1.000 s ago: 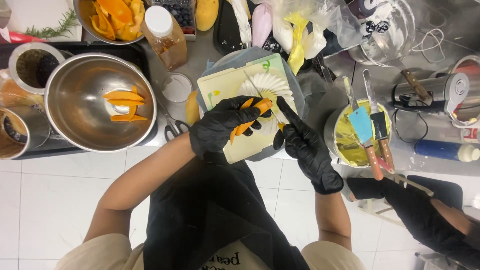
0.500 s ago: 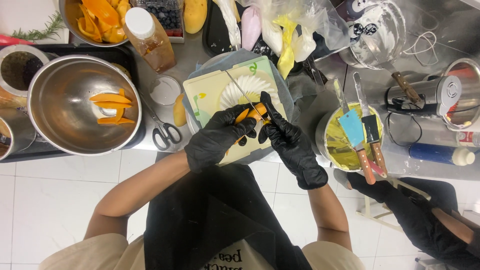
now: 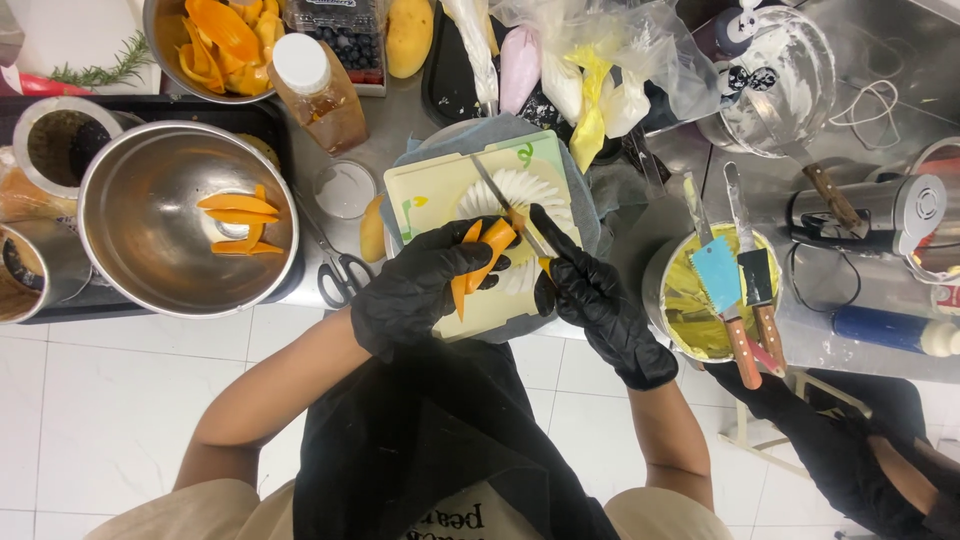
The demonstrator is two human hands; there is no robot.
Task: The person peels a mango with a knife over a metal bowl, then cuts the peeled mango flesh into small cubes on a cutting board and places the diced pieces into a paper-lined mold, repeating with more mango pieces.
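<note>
- nearest you, the counter's near edge runs just under your wrists; both forearms cross it from white floor tile, elbows spread, hands meeting over the cutting board (image 3: 425, 190).
- your left hand (image 3: 420, 285), black-gloved, is curled shut around an orange mango slice (image 3: 480, 255), thumb over it, holding it just above the board's near half.
- your right hand (image 3: 590, 300), also gloved, grips the handle of a small knife (image 3: 505, 205); the forefinger lies along the spine and the blade slants far-left, its edge meeting the slice.
- room is tight: scissors (image 3: 340, 270) lie just left of your left hand, and a big steel bowl (image 3: 150, 240) holding a few mango slices sits further left, its rim near the counter edge.
- right of your right hand, a small bowl of yellow cream (image 3: 680, 300) with two spatulas standing in it crowds the edge; another person's dark sleeve (image 3: 840, 450) reaches in below it.
- past the board, a plastic lid (image 3: 343, 188) and a bottle of amber liquid (image 3: 318, 95) stand far-left; piping bags (image 3: 590, 90) lie straight beyond.
- farthest, a bowl of cut mango (image 3: 215, 40) and a blueberry punnet (image 3: 345, 35) line the back.
</note>
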